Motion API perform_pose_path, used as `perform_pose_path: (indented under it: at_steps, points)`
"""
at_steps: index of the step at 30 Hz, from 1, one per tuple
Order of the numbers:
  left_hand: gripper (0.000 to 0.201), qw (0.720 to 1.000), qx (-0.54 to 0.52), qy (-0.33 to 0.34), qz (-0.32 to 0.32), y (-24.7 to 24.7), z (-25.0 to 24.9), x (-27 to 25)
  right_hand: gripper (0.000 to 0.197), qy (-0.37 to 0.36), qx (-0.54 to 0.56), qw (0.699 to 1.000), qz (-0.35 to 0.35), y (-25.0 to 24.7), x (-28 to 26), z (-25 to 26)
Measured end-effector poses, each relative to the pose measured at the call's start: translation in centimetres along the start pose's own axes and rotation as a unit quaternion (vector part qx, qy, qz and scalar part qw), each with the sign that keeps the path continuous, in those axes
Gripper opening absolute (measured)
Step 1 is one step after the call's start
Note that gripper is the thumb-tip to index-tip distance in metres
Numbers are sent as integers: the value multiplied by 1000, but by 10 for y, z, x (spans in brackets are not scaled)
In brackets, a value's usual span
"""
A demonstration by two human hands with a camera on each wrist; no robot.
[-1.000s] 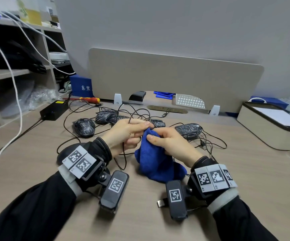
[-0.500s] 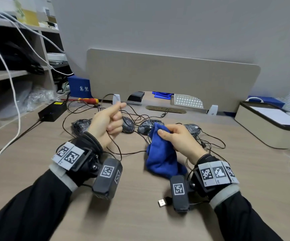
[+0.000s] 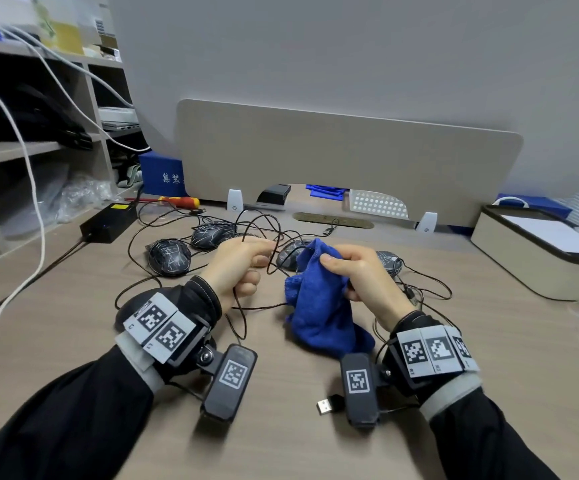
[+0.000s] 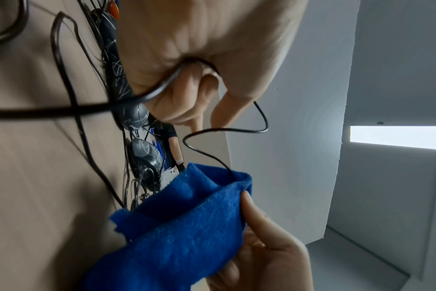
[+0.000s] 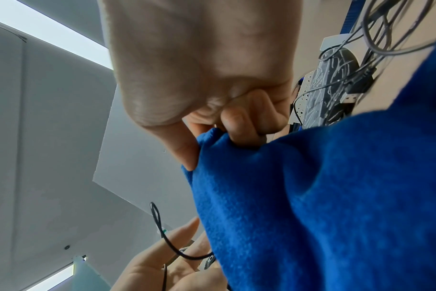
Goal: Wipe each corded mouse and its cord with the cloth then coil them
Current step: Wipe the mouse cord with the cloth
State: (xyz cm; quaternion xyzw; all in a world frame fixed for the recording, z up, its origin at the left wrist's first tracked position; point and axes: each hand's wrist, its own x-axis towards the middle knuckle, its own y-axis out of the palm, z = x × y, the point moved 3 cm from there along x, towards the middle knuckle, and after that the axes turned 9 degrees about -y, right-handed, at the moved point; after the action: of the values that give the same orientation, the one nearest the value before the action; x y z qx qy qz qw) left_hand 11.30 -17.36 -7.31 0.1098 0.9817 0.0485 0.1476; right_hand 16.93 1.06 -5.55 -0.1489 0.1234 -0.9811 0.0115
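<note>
- While a loose USB plug [image 3: 324, 407] lies nearest on the desk [image 3: 281, 445], just by the right wrist, both hands work above the tabletop a little farther out.
- Right hand [image 3: 361, 277] pinches the blue cloth [image 3: 319, 306] between thumb and curled fingers; the rest of the cloth hangs down and bunches on the desk.
- Left hand [image 3: 238, 266] is curled round a thin black cord [image 4: 236, 130], which loops out from the fist and runs into the fold of the cloth, as the left wrist view shows.
- Judged from this, the step in hand is wiping a cord: cloth clamped on it, the other hand feeding or pulling it through.
- Next move likely calls for drawing the cord steadily through the pinched cloth toward the plug, keeping it taut and free of the neighbouring cords, then coiling.
- Farther back, several black corded mice [image 3: 170, 256] sit in a tangle of uncoiled cords, so most of the task seems left.
- Beyond them stand a power brick [image 3: 108, 221], a screwdriver [image 3: 177, 201] and the desk divider [image 3: 343, 161].
</note>
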Motion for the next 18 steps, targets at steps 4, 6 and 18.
perform_pose_path:
  at_steps: [4,6,18]
  points:
    - [26,998,51,1,44,7,0,-5,18,1,11,1000,5,1,1,-2]
    - [24,994,84,19,61,12,2,-7,20,0,5,1000,8,3,1,-2]
    - [36,975,-155,160,-2,-13,-21,-6,20,-16,-19,998,-57,-6,10,-16]
